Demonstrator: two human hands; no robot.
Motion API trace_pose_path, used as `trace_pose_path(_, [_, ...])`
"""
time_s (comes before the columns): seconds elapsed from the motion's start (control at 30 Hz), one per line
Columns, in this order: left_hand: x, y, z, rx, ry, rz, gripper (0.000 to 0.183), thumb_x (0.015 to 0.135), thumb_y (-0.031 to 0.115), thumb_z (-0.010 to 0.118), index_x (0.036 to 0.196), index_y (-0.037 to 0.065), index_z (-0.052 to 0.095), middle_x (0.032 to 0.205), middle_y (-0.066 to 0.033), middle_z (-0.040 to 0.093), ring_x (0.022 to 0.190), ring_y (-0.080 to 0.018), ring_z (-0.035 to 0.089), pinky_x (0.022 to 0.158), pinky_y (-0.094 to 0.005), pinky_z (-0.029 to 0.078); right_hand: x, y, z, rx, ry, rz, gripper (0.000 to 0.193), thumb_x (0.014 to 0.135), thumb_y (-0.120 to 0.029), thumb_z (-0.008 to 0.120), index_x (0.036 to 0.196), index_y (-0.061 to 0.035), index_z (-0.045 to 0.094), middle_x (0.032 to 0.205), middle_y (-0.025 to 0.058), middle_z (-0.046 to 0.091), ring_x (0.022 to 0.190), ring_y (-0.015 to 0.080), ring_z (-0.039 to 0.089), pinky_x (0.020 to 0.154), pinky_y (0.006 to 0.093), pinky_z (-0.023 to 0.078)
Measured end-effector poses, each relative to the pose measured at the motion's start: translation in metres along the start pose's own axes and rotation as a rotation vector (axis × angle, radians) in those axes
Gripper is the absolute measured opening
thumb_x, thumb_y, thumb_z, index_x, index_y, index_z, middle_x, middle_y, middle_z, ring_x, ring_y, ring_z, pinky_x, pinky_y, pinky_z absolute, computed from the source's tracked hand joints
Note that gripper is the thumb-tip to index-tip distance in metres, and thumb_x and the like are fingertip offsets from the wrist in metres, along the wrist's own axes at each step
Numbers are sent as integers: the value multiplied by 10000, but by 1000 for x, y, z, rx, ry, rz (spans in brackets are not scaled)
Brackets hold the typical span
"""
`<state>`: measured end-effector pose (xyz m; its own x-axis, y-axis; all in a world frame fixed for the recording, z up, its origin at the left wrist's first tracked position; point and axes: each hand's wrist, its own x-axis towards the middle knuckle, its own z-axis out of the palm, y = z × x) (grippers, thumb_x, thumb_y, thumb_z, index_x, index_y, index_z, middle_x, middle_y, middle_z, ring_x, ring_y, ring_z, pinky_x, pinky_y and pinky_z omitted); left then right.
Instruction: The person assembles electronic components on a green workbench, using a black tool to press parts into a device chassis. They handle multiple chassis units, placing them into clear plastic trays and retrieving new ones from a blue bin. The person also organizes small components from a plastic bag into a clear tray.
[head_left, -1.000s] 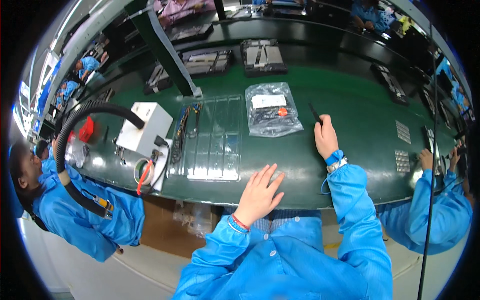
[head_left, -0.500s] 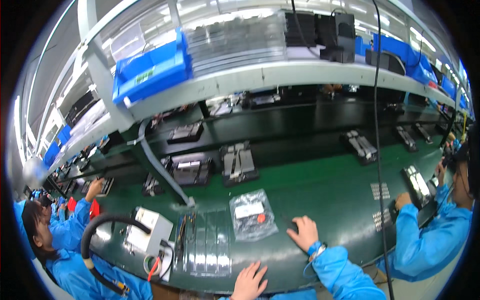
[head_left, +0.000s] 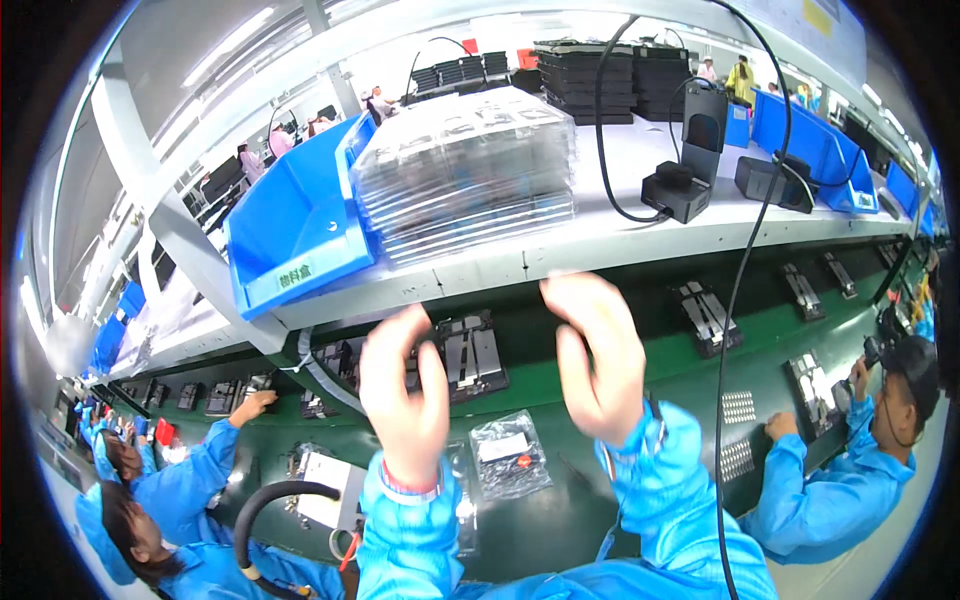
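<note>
Both my hands are raised over the bench, short of the shelf edge, with nothing in them. My left hand [head_left: 405, 395] has its thumb apart from its bent fingers. My right hand [head_left: 600, 365] is also open, fingers bent, thumb apart. Beyond them on the shelf [head_left: 640, 240] stands a stack of clear plastic trays [head_left: 470, 170], nearest to both hands but not touched. Below, on the green bench, a clear plastic bag [head_left: 512, 460] with a white label and a red dot lies between my forearms. A flat device with exposed inner parts [head_left: 475, 355] shows partly behind my left hand.
A blue bin [head_left: 300, 240] sits left of the stack; black trays [head_left: 585, 85] and black power adapters [head_left: 680, 190] are to its right. A black cable [head_left: 745, 260] hangs at the right. Co-workers in blue sit at the left [head_left: 180, 490] and right [head_left: 830, 490].
Both hands have risen from the bench top toward the shelf. The view has tilted up, so more of the shelf and the tray stack shows.
</note>
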<state>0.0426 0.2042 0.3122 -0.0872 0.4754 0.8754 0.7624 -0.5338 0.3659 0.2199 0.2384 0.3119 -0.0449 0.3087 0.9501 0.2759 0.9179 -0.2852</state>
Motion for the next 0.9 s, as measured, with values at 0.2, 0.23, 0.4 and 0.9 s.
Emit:
trace_pose_path(0.2, [114,-38,18,298,70,34,325,828,191,524,1089,-2,523,1110,-179,508,1039,-329,469,911,-385,346,107,81,34,-443,100,94,336,815,-71,471,1074,132,401,1058,341,404,1024,431,414,909,437,356])
trace_pose_path(0.23, [128,-42,13,387,48,7,333,833,235,514,1079,11,540,1126,-180,500,1049,-327,462,915,-399,337,124,96,32,-459,160,151,342,807,-116,484,1031,132,412,1059,342,414,964,446,450,866,439,391])
trace_pose_path(0.4, [148,-59,17,568,-27,-266,378,823,362,482,1008,58,613,1195,-152,472,1122,-305,424,938,-490,263,147,117,24,-467,-127,652,485,868,-349,393,1049,84,518,1037,310,514,1020,421,473,889,397,374])
trace_pose_path(0.9, [150,-65,13,325,15,-281,335,812,349,503,979,79,608,1085,-113,568,1010,-299,527,888,-555,272,153,109,23,-433,-25,604,455,849,-393,416,933,13,603,840,229,602,817,363,580,718,354,435])
